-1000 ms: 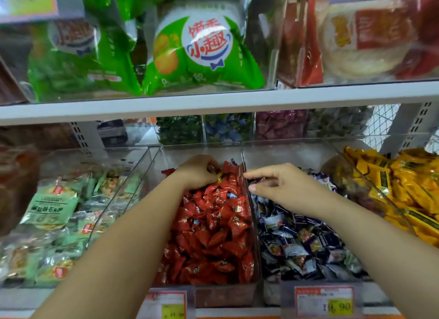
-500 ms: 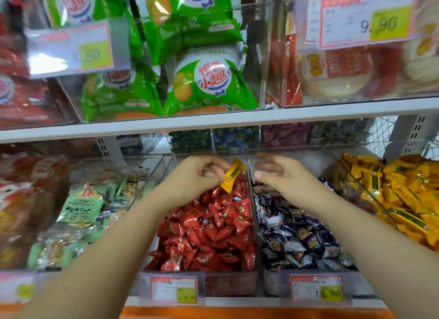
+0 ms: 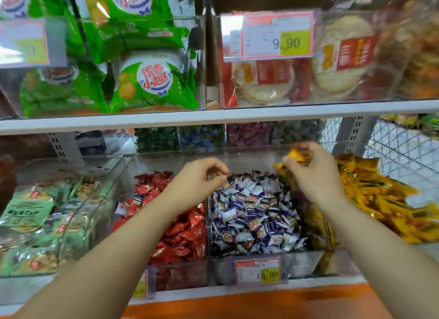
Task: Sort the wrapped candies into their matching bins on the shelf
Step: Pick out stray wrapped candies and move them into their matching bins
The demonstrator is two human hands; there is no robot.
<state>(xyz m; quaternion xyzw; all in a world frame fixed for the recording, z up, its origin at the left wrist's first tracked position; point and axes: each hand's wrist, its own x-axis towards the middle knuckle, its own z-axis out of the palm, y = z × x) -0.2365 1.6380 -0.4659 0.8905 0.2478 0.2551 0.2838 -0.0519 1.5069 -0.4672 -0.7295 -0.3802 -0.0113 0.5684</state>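
Observation:
My right hand (image 3: 313, 173) pinches a yellow wrapped candy (image 3: 295, 156) in its fingertips, held above the boundary between the blue-and-white candies' bin (image 3: 254, 214) and the yellow candies' bin (image 3: 380, 195). My left hand (image 3: 199, 178) hovers with curled fingers over the rear of the red candies' bin (image 3: 180, 228), and I see nothing in it. All three clear bins sit side by side on the lower shelf.
A bin of green packets (image 3: 35, 219) stands at the left. The upper shelf board (image 3: 213, 115) hangs just above the hands, carrying green snack bags (image 3: 152, 81) and round cakes (image 3: 268, 81). A price tag (image 3: 259, 271) fronts the blue bin. Small candy bins (image 3: 202, 138) sit at the back.
The yellow candy passed from my left hand to my right hand, which moved right toward the yellow bin. The view shifted right and upward.

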